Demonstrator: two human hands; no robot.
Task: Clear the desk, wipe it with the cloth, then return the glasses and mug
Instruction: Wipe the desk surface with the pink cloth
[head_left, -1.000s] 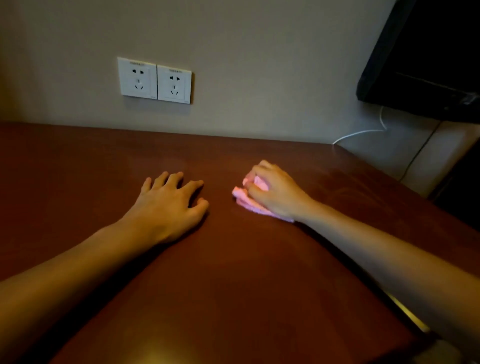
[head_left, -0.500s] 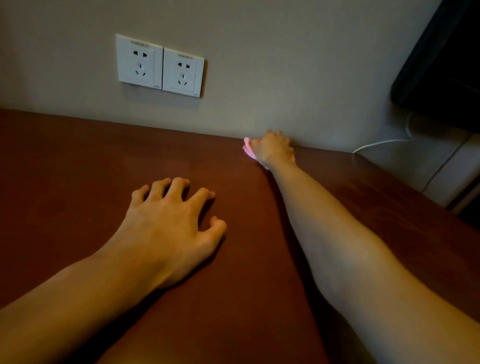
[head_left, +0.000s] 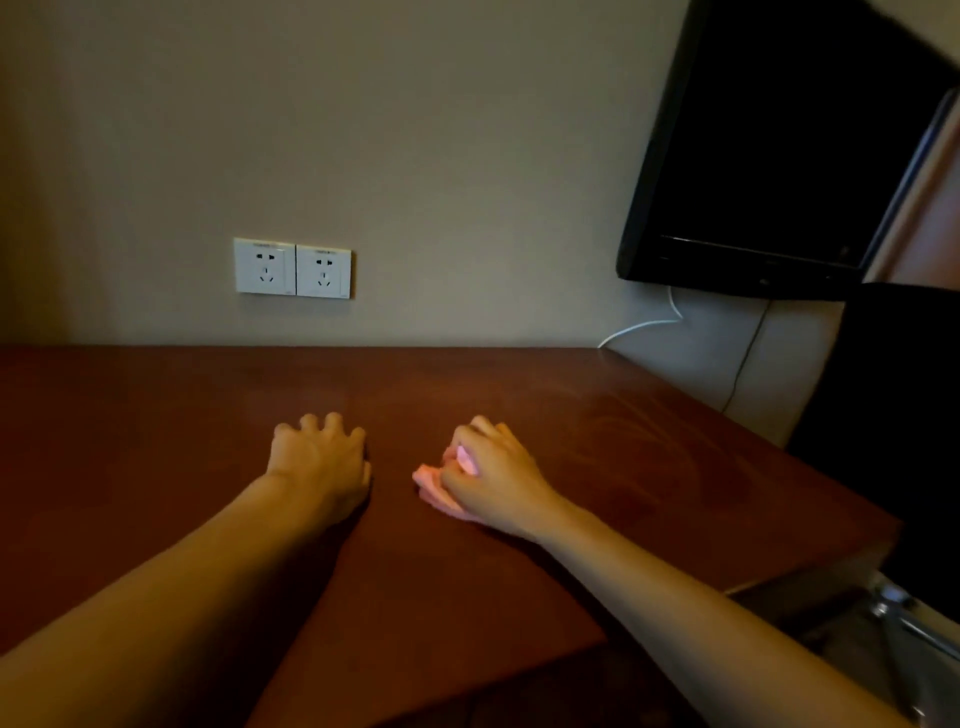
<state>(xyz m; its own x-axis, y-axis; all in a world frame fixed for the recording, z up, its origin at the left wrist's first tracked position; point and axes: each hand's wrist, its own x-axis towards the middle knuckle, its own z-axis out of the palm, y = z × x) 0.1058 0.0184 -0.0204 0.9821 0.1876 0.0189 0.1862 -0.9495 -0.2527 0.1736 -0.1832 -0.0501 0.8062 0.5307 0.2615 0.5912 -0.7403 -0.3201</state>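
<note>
Cloth (head_left: 435, 483) bunched in right hand's (head_left: 493, 478) curled grip.

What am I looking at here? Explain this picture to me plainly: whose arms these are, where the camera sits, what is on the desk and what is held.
No machine here: a person wears a camera on the head, looking forward and down, so the two arms are their own. The left hand rests on the brown desk, fingers bent, holding nothing. The right hand grips a crumpled pink cloth pressed on the desk top. No glasses or mug are in view. On the wall behind are two white sockets; at upper right hangs a dark screen with a white cable below it.
</note>
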